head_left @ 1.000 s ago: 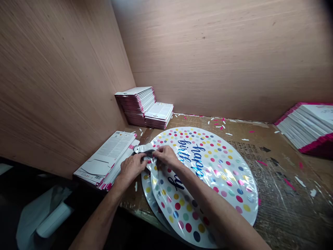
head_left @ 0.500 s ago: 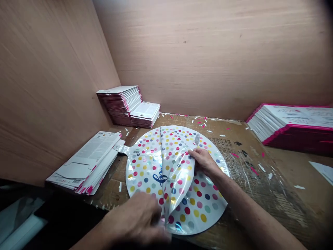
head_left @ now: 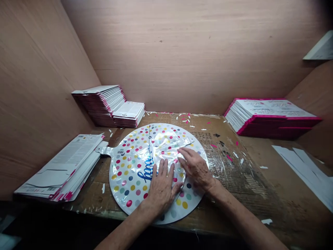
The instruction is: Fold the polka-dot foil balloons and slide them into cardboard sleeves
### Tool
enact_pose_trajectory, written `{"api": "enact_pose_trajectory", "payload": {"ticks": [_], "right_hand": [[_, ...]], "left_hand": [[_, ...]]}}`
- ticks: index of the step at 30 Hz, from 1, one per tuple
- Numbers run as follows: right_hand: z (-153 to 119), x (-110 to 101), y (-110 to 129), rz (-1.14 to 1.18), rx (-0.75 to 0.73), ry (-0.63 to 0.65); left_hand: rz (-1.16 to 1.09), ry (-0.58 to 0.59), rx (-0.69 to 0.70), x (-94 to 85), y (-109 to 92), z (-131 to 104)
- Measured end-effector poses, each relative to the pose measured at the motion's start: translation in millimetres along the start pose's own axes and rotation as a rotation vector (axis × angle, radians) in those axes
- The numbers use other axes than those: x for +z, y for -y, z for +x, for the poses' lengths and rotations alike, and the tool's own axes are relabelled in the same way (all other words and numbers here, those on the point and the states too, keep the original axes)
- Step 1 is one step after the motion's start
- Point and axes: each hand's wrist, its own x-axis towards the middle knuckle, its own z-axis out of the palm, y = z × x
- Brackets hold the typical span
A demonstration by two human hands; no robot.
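Note:
A round white foil balloon (head_left: 130,173) with multicoloured dots and blue lettering lies flat on a cardboard-covered table (head_left: 249,194), its tab pointing left. Part of its upper layer is folded over near the middle. My left hand (head_left: 161,189) rests palm down on the folded part, fingers spread. Just to the right, my right hand (head_left: 196,168) touches the fold's right edge with fingers bent and slightly apart; nothing shows gripped in it.
Stacks of white and pink cards stand at the back left (head_left: 104,104), front left (head_left: 65,163) and back right (head_left: 273,121). White paper strips (head_left: 304,173) lie at the right. Paper scraps dot the cardboard. Wooden panels rise behind and at the sides.
My left hand has moved up from the balloon's lower edge onto its middle. My right hand has let go of the lifted flap, which now lies flat. The view has shifted right.

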Motion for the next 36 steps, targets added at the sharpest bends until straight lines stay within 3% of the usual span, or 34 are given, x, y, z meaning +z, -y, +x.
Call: {"api": "enact_pose_trajectory", "payload": {"ticks": [2, 4, 7, 9, 11, 13, 15, 17, 19, 21, 23, 25, 26, 28, 30, 33, 36], "right_hand": [[-9.3, 7.1, -4.0, -0.036, -0.142, 0.087], [-14.9, 12.6, -12.2, -0.074, -0.161, 0.16], [-22.4, 10.4, -15.5, -0.063, -0.143, 0.15], [-32.1, 0.7, 0.0, 0.0, -0.15, 0.039], [-45.9, -12.0, 30.3, 0.109, -0.216, -0.135], [-59.9, -22.0, 65.1, 0.197, -0.331, -0.278], [-68.7, -24.9, 89.4, 0.142, -0.323, -0.38], [-71.4, -21.3, 93.7, 0.042, -0.187, -0.488], [-71.4, -15.9, 79.8, -0.031, -0.059, -0.565], [-72.8, -13.1, 58.8, -0.079, -0.042, -0.555], [-77.2, -13.8, 42.0, -0.106, -0.122, -0.487], [-83.3, -15.4, 34.5, -0.122, -0.228, -0.411], [-86.4, -15.8, 33.8, -0.138, -0.268, -0.377], [-91.3, -15.1, 36.2, -0.201, -0.321, -0.296], [-91.9, -14.8, 40.5, -0.281, -0.344, -0.237], [-77.4, -22.4, 47.7, -0.383, -0.397, -0.08], [-47.1, -37.2, 57.1, -0.493, -0.387, 0.143]], "left_hand": [[-0.002, -0.107, -0.059, -0.2, 2.8, -14.5], [0.017, -0.22, -0.219, -7.2, 8.7, -34.5], [-0.047, -0.225, -0.383, -18.4, 12.3, -59.0], [-0.211, -0.145, -0.414, -28.0, 8.8, -62.1], [-0.478, -0.024, -0.491, -44.6, 2.5, -52.6], [-0.852, 0.094, -0.59, -69.2, -4.2, -35.4], [-1.215, 0.149, -0.617, -96.7, -9.4, -18.5], [-1.388, 0.151, -0.589, -119.0, -11.0, -8.0], [-1.28, 0.216, -0.542, -129.7, -6.9, -5.3], [-0.951, 0.196, -0.512, -127.4, 3.1, -6.2], [-0.613, 0.005, -0.44, -115.3, 16.9, -4.4], [-0.41, -0.224, -0.265, -97.6, 31.0, 3.4], [-0.356, -0.262, -0.146, -87.7, 37.3, 9.0], [-0.275, -0.181, 0.082, -67.3, 47.2, 20.7], [-0.211, -0.013, 0.23, -47.7, 52.6, 28.2], [-0.143, 0.132, 0.335, -25.4, 53.4, 28.8], [-0.132, 0.156, 0.364, -19.8, 51.3, 28.6]]}}
